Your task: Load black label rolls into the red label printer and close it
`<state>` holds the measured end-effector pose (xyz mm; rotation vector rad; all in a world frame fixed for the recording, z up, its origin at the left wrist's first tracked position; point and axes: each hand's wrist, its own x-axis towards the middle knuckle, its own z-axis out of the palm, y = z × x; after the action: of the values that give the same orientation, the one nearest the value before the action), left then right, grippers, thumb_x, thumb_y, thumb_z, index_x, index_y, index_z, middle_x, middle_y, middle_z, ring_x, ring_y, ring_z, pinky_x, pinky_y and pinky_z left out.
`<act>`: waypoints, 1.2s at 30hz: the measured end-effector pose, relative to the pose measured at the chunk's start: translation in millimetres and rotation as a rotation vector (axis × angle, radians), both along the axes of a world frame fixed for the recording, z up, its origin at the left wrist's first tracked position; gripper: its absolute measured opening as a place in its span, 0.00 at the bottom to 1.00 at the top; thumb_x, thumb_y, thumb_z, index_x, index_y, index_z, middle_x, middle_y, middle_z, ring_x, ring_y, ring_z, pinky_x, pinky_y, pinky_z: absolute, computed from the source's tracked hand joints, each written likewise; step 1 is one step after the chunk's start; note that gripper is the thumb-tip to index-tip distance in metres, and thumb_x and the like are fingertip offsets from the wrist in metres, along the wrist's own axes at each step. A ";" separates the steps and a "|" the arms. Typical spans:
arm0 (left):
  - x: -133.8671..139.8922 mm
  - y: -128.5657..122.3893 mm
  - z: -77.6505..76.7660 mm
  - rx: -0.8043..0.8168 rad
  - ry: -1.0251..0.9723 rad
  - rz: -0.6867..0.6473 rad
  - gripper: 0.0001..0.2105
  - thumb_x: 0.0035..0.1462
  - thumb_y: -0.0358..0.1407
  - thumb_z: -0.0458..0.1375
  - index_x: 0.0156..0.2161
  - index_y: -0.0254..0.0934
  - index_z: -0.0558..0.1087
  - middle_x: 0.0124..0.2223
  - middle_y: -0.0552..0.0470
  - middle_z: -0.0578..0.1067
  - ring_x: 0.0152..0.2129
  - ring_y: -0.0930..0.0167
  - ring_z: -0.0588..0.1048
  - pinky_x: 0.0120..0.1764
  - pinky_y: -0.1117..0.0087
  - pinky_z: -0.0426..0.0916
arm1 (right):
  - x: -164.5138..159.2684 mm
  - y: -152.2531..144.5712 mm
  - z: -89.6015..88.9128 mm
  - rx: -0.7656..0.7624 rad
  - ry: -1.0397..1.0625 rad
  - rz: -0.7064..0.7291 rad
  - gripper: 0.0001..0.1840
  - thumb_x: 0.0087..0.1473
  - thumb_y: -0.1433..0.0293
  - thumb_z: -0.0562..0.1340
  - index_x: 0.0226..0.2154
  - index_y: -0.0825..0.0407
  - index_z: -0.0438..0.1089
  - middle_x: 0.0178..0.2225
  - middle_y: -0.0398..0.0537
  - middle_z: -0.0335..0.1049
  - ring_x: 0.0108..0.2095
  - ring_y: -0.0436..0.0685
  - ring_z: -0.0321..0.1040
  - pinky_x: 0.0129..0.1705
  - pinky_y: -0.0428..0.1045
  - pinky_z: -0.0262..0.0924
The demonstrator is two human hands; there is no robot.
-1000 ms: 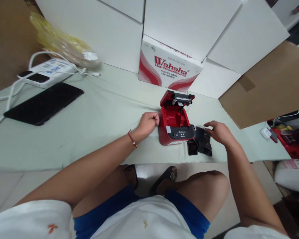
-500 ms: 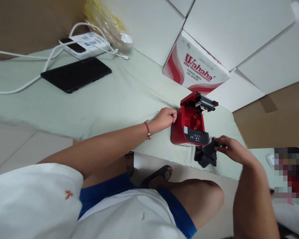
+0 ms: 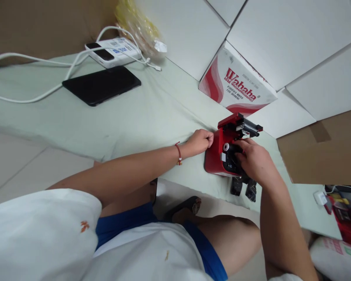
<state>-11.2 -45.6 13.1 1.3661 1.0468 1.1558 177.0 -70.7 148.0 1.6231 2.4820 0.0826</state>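
Observation:
A red label printer (image 3: 213, 158) stands on the pale green cloth, its lid (image 3: 236, 120) raised and its front panel black. My left hand (image 3: 199, 143) is curled into a fist, its knuckles against the printer's left side; nothing shows in it. Over the open compartment, my right hand (image 3: 253, 158) grips a black roll (image 3: 233, 149) with a pale ring at its end. The fingers cover much of the roll, and I cannot tell whether it touches the compartment floor. Shiny black items (image 3: 250, 190), their kind unclear, lie by the printer's front right corner.
Behind the printer stands a red and white Wahaba-style printed carton (image 3: 236, 86) below white boxes. A brown box (image 3: 321, 148) is at right. Far left lie a black phone (image 3: 102, 85), a white power bank (image 3: 117, 50) with cables, and a yellowish plastic bag (image 3: 142, 29).
My right hand has moved from the black items at the front right up and left over the printer's compartment, bringing the black roll. My left hand stays against the printer's side.

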 end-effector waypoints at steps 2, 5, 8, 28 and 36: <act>-0.9 -0.7 1.3 0.003 0.006 -0.007 0.09 0.37 0.23 0.47 0.19 0.36 0.67 0.20 0.57 0.69 0.22 0.74 0.66 0.30 0.71 0.58 | -5.4 4.3 -7.2 0.033 -0.041 -0.019 0.25 0.57 0.74 0.58 0.57 0.49 0.73 0.54 0.54 0.74 0.44 0.64 0.74 0.42 0.54 0.65; -1.9 -1.8 2.3 0.009 0.013 -0.011 0.10 0.38 0.22 0.47 0.19 0.36 0.66 0.20 0.57 0.69 0.22 0.74 0.66 0.30 0.71 0.57 | -8.7 12.5 -12.6 0.054 -0.062 -0.030 0.26 0.54 0.74 0.59 0.56 0.48 0.74 0.54 0.55 0.75 0.43 0.64 0.74 0.40 0.53 0.63; -2.3 -2.2 2.9 0.017 0.016 -0.015 0.10 0.39 0.22 0.47 0.19 0.36 0.66 0.20 0.57 0.69 0.22 0.74 0.66 0.30 0.70 0.57 | -12.1 23.5 -19.0 0.044 -0.055 -0.061 0.28 0.52 0.76 0.60 0.56 0.47 0.75 0.51 0.55 0.78 0.42 0.64 0.75 0.40 0.53 0.62; -2.1 -0.2 3.2 0.024 0.058 -0.015 0.10 0.38 0.21 0.47 0.19 0.36 0.66 0.21 0.57 0.70 0.23 0.74 0.67 0.31 0.71 0.57 | 32.2 -102.7 -50.7 0.344 0.524 0.125 0.21 0.67 0.69 0.59 0.61 0.43 0.69 0.61 0.54 0.70 0.60 0.64 0.67 0.60 0.66 0.64; 0.5 3.5 -8.0 0.027 0.040 -0.005 0.09 0.36 0.23 0.46 0.19 0.36 0.66 0.20 0.57 0.68 0.21 0.75 0.65 0.30 0.72 0.57 | 12.6 -114.3 -74.0 0.454 0.491 0.110 0.31 0.66 0.73 0.59 0.68 0.40 0.59 0.62 0.57 0.67 0.59 0.67 0.64 0.58 0.69 0.64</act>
<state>-10.7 -42.0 5.1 1.4180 1.0594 1.1470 189.6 -185.0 74.0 1.8514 3.1052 0.3179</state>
